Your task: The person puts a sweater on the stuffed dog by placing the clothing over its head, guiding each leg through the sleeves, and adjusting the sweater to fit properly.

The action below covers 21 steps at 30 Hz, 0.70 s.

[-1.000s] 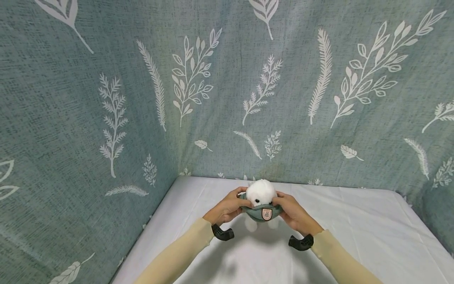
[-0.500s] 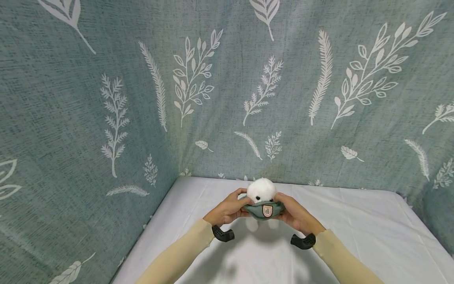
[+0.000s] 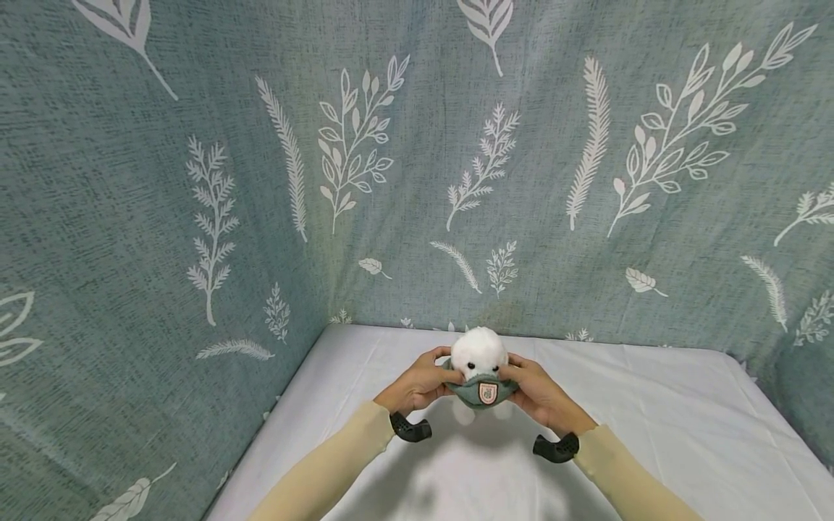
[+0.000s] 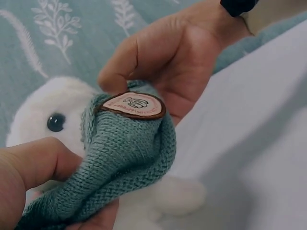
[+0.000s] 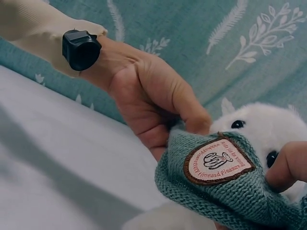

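A white plush toy [image 3: 478, 351] with black eyes stands upright in the head view, its pale feet below. Across its lower face lies a green knitted garment [image 3: 469, 393] bearing a pink shield-shaped patch edged in brown. My left hand [image 3: 422, 380] pinches one side of the knit, thumb in front near the toy's cheek. On the opposite side my right hand [image 3: 537, 387] grips it the same way. Up close in the left wrist view, one black eye [image 4: 56, 122] shows above the stretched edge. The knit hides the toy's mouth area and most of its body.
A white cloth [image 3: 651, 405] covers the table. Grey-green curtains [image 3: 547, 275] with white leaf prints hang behind and at the left. Black devices are strapped on both wrists, such as the left wrist device [image 3: 410, 427].
The knitted garment rises slightly with both hands, then comes a little lower again. The toy's head tips a bit forward and left. Both hands keep their hold.
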{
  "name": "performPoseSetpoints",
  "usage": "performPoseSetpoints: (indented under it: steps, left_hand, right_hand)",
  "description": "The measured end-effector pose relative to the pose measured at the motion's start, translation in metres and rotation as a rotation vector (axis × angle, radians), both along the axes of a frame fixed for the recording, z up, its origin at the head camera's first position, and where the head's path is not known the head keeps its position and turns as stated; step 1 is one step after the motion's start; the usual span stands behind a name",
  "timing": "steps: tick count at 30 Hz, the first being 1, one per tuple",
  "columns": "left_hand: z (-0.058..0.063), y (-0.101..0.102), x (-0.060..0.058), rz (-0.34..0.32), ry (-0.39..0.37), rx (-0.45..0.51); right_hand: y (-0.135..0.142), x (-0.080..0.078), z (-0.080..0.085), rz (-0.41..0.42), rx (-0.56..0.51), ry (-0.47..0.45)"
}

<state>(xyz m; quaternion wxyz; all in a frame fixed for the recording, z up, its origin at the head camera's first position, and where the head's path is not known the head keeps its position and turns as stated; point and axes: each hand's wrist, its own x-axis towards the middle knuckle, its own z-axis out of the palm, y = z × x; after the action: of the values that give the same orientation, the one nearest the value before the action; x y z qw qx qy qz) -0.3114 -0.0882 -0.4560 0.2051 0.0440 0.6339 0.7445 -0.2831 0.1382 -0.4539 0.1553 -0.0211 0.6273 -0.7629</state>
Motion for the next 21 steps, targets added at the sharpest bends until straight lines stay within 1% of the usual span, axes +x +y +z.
performPoseSetpoints:
  steps: [5, 11, 13, 18, 21]
  left_hand:
    - [0.0003, -0.0005, 0.0023, -0.008, 0.005, -0.008]
    - [0.0003, 0.0, 0.0025, -0.022, 0.015, -0.027]
    - [0.0003, 0.0001, 0.0019, -0.036, 0.01, -0.028]
    - [0.0007, -0.0024, 0.0003, -0.087, -0.021, -0.01]
    - [0.0019, -0.0046, -0.0004, -0.089, -0.036, 0.004]
  right_hand:
    - [-0.0003, 0.0013, -0.0009, 0.001, 0.004, 0.002]
    - [-0.0018, 0.0033, -0.0008, -0.021, 0.009, -0.011]
    - [-0.0023, 0.0031, -0.0009, -0.011, -0.013, -0.014]
    - [-0.0013, 0.0021, -0.0012, 0.031, -0.113, -0.045]
    - [-0.0005, 0.0019, -0.0005, 0.052, -0.132, -0.054]
